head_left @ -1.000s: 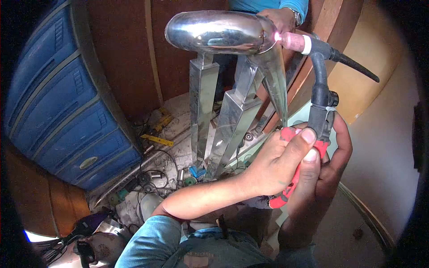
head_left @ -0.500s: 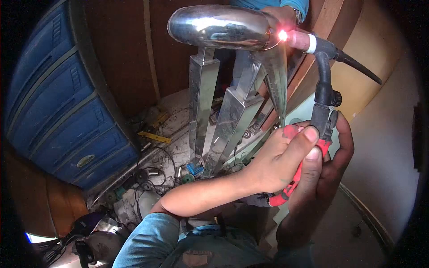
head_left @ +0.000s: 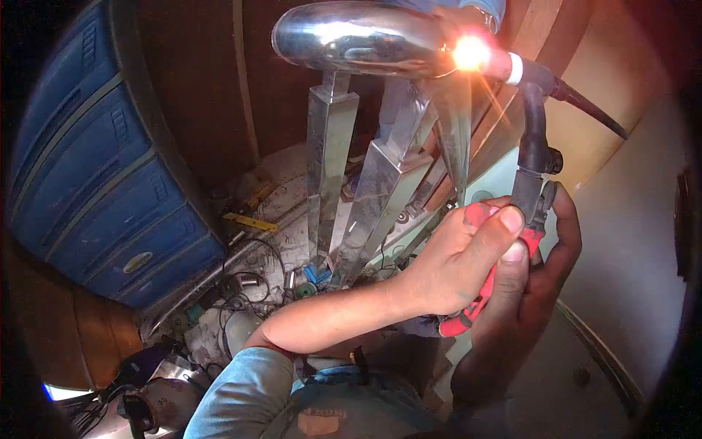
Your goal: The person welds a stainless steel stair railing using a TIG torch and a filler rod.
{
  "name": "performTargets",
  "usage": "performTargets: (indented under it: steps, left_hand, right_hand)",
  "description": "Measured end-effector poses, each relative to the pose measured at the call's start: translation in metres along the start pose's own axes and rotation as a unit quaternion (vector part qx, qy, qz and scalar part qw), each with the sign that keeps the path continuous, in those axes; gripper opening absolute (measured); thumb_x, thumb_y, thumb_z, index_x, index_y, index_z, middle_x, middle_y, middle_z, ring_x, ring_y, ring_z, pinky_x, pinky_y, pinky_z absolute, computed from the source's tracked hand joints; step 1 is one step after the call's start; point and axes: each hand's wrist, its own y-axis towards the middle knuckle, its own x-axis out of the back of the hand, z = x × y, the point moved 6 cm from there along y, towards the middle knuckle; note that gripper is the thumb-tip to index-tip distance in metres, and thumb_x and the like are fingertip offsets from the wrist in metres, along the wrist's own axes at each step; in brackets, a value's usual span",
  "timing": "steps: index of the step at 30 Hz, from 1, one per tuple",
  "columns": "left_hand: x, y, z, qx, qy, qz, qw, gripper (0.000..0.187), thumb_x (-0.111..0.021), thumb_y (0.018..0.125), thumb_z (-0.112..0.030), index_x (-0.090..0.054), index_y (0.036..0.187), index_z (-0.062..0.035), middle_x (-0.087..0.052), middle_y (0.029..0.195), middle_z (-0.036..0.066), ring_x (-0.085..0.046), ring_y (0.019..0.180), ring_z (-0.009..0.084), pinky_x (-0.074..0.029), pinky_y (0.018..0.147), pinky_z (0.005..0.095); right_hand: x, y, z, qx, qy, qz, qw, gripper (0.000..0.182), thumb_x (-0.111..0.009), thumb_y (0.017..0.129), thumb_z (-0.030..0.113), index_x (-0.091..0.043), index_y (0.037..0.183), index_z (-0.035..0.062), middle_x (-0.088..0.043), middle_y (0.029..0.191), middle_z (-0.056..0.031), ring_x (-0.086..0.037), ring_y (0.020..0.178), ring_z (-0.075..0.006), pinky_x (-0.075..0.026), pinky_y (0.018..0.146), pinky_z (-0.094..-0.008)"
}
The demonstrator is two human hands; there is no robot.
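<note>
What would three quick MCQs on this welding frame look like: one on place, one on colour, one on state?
1. Where is the arc glow?
A. at the right end of the polished handrail
B. on the blue cabinet
C. down by the floor clutter

2. What colour is the torch grip?
A. green
B. red
C. white

3. How is the welding torch held?
A. lying on the floor
B. in one hand only
C. in both hands

Answers:
1 A, the glow sits where the torch nozzle meets the handrail.
2 B, red grip shows between the fingers.
3 C, left hand and right hand both wrap the welding torch.
</note>
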Motion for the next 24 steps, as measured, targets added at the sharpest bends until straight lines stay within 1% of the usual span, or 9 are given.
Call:
performTargets:
  steps: [3, 7, 12, 15, 21, 22, 24]
  left_hand:
    - [0.0012, -0.0002, -0.0041, -0.004, 0.019, -0.001, 1.0, 0.043, -0.036, 0.108, -0.038, -0.055, 0.095, -0.002, -0.053, 0.078, 0.003, -0.048, 0.078, 0.0118, -0.044, 0.073, 0.0309]
    - [-0.0002, -0.0016, -0.0061, -0.016, 0.031, -0.006, 0.999, 0.043, -0.034, 0.108, -0.037, -0.056, 0.096, -0.0014, -0.054, 0.078, 0.004, -0.049, 0.078, 0.0131, -0.044, 0.073, 0.0327]
    - [0.0027, 0.0002, -0.0004, -0.014, 0.04, -0.009, 0.999, 0.044, -0.035, 0.108, -0.037, -0.057, 0.095, -0.0011, -0.055, 0.079, 0.005, -0.049, 0.078, 0.0138, -0.044, 0.073, 0.0335]
    - [0.0041, -0.0005, -0.0004, -0.003, 0.05, -0.007, 0.999, 0.045, -0.035, 0.108, -0.039, -0.057, 0.095, -0.0019, -0.056, 0.079, 0.004, -0.049, 0.078, 0.0133, -0.044, 0.072, 0.0333]
    - [0.0022, -0.0007, -0.0028, 0.01, -0.01, -0.002, 1.0, 0.045, -0.035, 0.109, -0.04, -0.056, 0.094, -0.0036, -0.056, 0.079, 0.001, -0.049, 0.076, 0.0105, -0.045, 0.071, 0.0297]
    - [0.0025, 0.0002, -0.0041, -0.006, -0.009, -0.002, 1.0, 0.043, -0.036, 0.109, -0.038, -0.056, 0.093, -0.0028, -0.055, 0.078, 0.002, -0.049, 0.075, 0.0106, -0.044, 0.071, 0.0293]
    - [0.0038, 0.0, -0.0047, -0.007, 0.001, -0.004, 1.0, 0.043, -0.036, 0.108, -0.037, -0.055, 0.093, -0.0025, -0.055, 0.078, 0.002, -0.049, 0.075, 0.0112, -0.044, 0.07, 0.0298]
  right_hand:
    - [0.0003, -0.0001, -0.0035, 0.011, 0.01, 0.009, 1.0, 0.056, -0.049, 0.103, 0.026, -0.029, 0.15, 0.0036, -0.06, 0.123, -0.0169, -0.06, 0.113, -0.0222, -0.045, 0.103, -0.0376]
    - [0.0011, -0.0024, -0.0015, 0.006, -0.009, -0.006, 1.0, 0.057, -0.05, 0.103, 0.028, -0.029, 0.15, 0.0035, -0.06, 0.122, -0.0169, -0.06, 0.112, -0.0223, -0.046, 0.102, -0.0377]
    - [-0.0003, -0.0022, -0.0048, -0.017, 0.012, -0.009, 1.0, 0.057, -0.05, 0.103, 0.03, -0.029, 0.15, 0.0043, -0.06, 0.121, -0.0162, -0.06, 0.112, -0.0219, -0.046, 0.101, -0.038]
    - [-0.0009, -0.0023, -0.0049, -0.001, 0.007, -0.003, 1.0, 0.055, -0.049, 0.103, 0.027, -0.03, 0.15, 0.005, -0.06, 0.122, -0.0161, -0.059, 0.113, -0.0217, -0.046, 0.101, -0.0379]
    - [-0.0018, -0.001, 0.0001, 0.009, -0.02, 0.003, 1.0, 0.054, -0.048, 0.103, 0.023, -0.029, 0.151, 0.0047, -0.058, 0.127, -0.0167, -0.059, 0.114, -0.0219, -0.046, 0.102, -0.0373]
    - [-0.0023, -0.0013, -0.0033, -0.001, 0.008, 0.005, 1.0, 0.055, -0.048, 0.103, 0.024, -0.028, 0.151, 0.0042, -0.058, 0.127, -0.0176, -0.059, 0.114, -0.0224, -0.045, 0.102, -0.0378]
    - [-0.0025, -0.0001, -0.0053, 0.009, 0.021, 0.021, 1.0, 0.056, -0.049, 0.103, 0.024, -0.028, 0.151, 0.0042, -0.058, 0.126, -0.0178, -0.059, 0.114, -0.0226, -0.046, 0.102, -0.038]
